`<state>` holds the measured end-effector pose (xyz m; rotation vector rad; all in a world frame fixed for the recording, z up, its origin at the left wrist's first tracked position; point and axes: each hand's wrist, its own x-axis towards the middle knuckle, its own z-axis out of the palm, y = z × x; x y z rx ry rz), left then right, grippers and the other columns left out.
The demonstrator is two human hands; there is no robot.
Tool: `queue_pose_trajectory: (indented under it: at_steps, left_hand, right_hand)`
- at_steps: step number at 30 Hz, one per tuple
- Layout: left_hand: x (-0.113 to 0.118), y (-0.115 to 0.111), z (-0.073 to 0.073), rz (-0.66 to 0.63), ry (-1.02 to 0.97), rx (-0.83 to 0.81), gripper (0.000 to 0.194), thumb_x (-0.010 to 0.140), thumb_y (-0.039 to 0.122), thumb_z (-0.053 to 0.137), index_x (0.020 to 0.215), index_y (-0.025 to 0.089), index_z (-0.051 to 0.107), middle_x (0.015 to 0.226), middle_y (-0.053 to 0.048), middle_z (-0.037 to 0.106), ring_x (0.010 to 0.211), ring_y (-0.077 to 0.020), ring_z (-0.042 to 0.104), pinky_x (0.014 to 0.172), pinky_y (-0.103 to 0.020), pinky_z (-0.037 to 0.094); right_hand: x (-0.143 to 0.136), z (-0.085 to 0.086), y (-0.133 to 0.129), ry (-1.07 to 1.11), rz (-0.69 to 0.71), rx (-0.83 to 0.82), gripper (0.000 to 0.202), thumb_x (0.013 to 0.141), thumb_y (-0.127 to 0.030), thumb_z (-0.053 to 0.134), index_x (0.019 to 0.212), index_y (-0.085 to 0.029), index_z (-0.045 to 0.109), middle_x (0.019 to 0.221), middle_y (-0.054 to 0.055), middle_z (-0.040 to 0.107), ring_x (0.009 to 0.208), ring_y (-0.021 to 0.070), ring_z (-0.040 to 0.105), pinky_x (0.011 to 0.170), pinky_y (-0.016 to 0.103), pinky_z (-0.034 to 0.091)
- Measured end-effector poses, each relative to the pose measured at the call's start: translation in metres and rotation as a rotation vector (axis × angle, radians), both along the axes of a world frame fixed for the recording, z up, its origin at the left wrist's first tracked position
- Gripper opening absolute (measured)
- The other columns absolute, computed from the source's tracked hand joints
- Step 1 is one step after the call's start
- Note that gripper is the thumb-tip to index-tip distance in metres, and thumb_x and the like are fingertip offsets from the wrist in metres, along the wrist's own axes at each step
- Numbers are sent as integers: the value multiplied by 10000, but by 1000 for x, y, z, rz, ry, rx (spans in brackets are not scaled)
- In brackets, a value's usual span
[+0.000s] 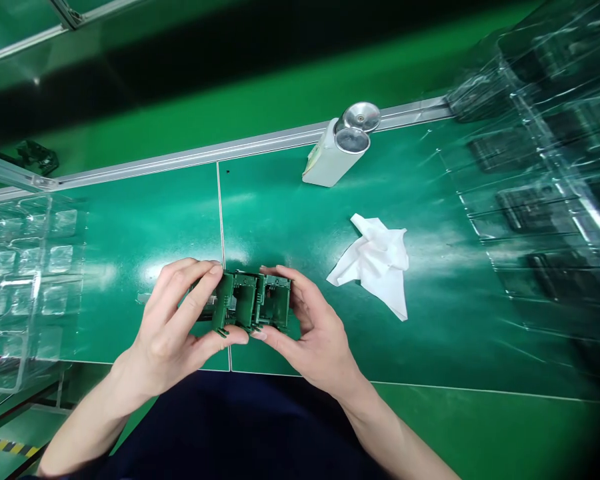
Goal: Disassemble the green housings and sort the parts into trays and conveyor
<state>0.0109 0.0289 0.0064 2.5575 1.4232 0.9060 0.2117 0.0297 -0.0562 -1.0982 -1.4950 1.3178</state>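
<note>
Between my two hands is a dark green plastic part (pixel 247 301) with open, box-like compartments facing up, held above the near side of the green table. My left hand (pixel 180 320) grips its left end, fingers over the far side and thumb along the near edge. On the right end, my right hand (pixel 313 327) has its fingers behind the part and its thumb at the near edge. The thumb tips come close together at the front. Whether it is one piece or two joined pieces, I cannot tell.
A crumpled white cloth (pixel 375 260) lies right of my hands. Behind it stand a white container (pixel 333 160) and a round metal-topped one (pixel 361 117). Clear plastic trays (pixel 30 267) are at the left; more trays (pixel 525 207) with dark parts are at the right. A metal rail (pixel 180 159) runs along the back.
</note>
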Motion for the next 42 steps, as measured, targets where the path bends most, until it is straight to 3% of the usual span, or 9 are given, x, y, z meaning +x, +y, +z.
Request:
queue_pose_trajectory:
  at_steps: [8, 17, 23, 26, 29, 33, 38, 40, 42]
  left_hand:
    - [-6, 0, -15, 15, -73, -75, 767, 780, 409, 747, 1431, 200, 399, 1144, -149, 643, 1076, -287, 595, 899, -468, 526]
    - [-9, -2, -17, 35, -167, -131, 763, 765, 386, 766, 1425, 243, 410, 1157, -131, 643, 1098, -276, 597, 917, -460, 530]
    - [-12, -7, -16, 64, -224, -307, 717, 772, 517, 715, 1368, 202, 470, 1049, -103, 653, 898, -204, 614, 767, -354, 561]
    - [-11, -11, -18, 88, -246, -396, 698, 761, 606, 672, 1293, 176, 527, 979, -92, 660, 765, -162, 588, 660, -307, 556]
    - [-11, -14, -18, 108, -256, -463, 681, 752, 627, 666, 1250, 177, 552, 1015, -103, 665, 752, -155, 585, 635, -296, 558]
    - [-14, -18, -15, 121, -250, -555, 648, 782, 568, 679, 1304, 222, 515, 1137, -114, 645, 862, -187, 625, 721, -338, 584]
    - [-24, -17, -14, 40, -198, -622, 646, 843, 397, 680, 1409, 259, 400, 1319, -125, 568, 1176, -256, 575, 892, -410, 580]
    - [-28, -14, -16, -11, -184, -510, 653, 844, 354, 685, 1415, 245, 387, 1297, -132, 582, 1183, -260, 577, 906, -426, 580]
    - [-32, -9, -17, -69, -126, -265, 644, 834, 282, 700, 1401, 215, 404, 1242, -137, 617, 1178, -269, 587, 935, -462, 567]
  right_hand:
    - [7, 18, 8, -294, 31, 72, 566, 830, -403, 688, 1328, -242, 473, 1281, 85, 627, 1153, 257, 626, 953, 410, 562]
    - [6, 32, 9, -462, 40, 211, 505, 882, -375, 623, 1333, -217, 460, 1266, 81, 639, 1107, 241, 654, 920, 372, 579]
    - [12, 34, 13, -481, 86, 102, 615, 765, -454, 729, 1296, -226, 521, 1018, 47, 728, 729, 185, 710, 650, 297, 610]
    - [14, 39, 17, -419, 126, 31, 573, 731, -449, 753, 1226, -227, 569, 919, 14, 732, 644, 148, 685, 611, 255, 597]
    - [14, 43, 18, -398, 146, 3, 531, 737, -430, 743, 1200, -230, 578, 905, 2, 732, 612, 132, 670, 604, 242, 590]
    - [13, 45, 16, -469, 151, -2, 557, 756, -451, 727, 1236, -229, 553, 934, 22, 734, 658, 160, 689, 596, 262, 588]
    - [15, 42, 14, -570, 224, 85, 615, 813, -437, 686, 1332, -189, 468, 1047, 70, 725, 819, 206, 722, 653, 302, 611]
    - [17, 41, 16, -613, 238, 238, 614, 829, -395, 686, 1346, -167, 446, 1158, 109, 694, 971, 233, 708, 759, 341, 620]
    - [21, 41, 21, -655, 229, 503, 550, 842, -311, 686, 1321, -155, 465, 1241, 138, 657, 1141, 264, 643, 918, 412, 582]
